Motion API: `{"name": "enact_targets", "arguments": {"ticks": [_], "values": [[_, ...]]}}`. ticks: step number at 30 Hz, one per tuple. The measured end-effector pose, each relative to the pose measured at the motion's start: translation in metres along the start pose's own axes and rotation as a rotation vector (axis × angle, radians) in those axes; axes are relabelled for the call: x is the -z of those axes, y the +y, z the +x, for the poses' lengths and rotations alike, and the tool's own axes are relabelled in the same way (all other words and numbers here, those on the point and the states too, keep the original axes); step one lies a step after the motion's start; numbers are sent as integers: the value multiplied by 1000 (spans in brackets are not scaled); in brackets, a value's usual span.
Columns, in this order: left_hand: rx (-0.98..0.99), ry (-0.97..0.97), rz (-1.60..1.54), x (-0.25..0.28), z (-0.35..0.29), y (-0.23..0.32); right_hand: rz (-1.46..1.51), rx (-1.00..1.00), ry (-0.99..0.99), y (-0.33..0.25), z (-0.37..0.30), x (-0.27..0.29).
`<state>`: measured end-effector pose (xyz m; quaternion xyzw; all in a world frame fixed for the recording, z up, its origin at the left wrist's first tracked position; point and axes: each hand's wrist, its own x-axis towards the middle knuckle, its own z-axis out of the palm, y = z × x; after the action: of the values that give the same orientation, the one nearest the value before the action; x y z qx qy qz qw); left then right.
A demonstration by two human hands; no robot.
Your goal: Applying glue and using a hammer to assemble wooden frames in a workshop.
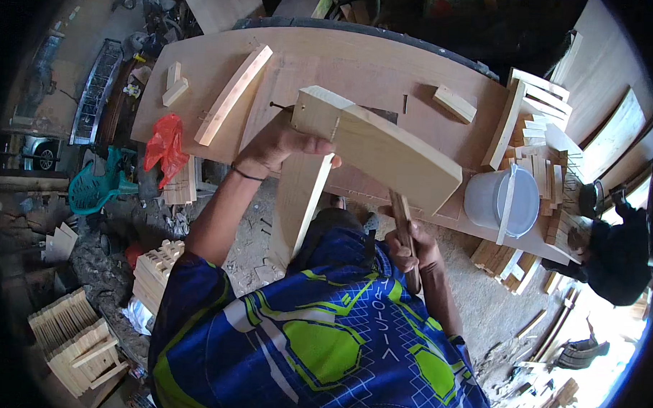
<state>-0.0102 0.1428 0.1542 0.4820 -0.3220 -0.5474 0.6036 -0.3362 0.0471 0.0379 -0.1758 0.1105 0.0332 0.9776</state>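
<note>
Woodworking shop, plywood workbench (pixel 331 57), stacked cut slats (pixel 536 168), sawdust-strewn floor (pixel 481 296)

1. Left hand (pixel 282 146) grips a joined pale wooden piece (pixel 375 152) above the plywood table (pixel 324 56)
2. Right hand (pixel 410 244) clasps a wooden handle (pixel 402 219)
3. White bucket (pixel 501 201) stands beside stacked slats (pixel 537 132)

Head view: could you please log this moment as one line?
left hand: holds joined boards | right hand: grips wooden handle | bucket: on workbench

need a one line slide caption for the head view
Left hand steadies a joined pale wooden piece above a plywood workbench while the right hand grips a wooden handle.
</note>
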Motion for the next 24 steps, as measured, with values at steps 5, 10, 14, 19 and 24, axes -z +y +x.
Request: {"name": "enact_targets", "arguments": {"ticks": [5,10,14,19,24], "values": [[11,30,54,3,7,-9,158,135,101,-6,12,45],[120,155,297,15,14,-8,-190,341,406,-12,4,45],[-158,243,1065,33,50,-34,-558,462,711,-23,5,58],[-122,226,1509,47,101,-79,-1477,461,932,-45,29,19],[-37,-50,1740,40,136,-78,-1683,542,868,-62,58,-33]]}}
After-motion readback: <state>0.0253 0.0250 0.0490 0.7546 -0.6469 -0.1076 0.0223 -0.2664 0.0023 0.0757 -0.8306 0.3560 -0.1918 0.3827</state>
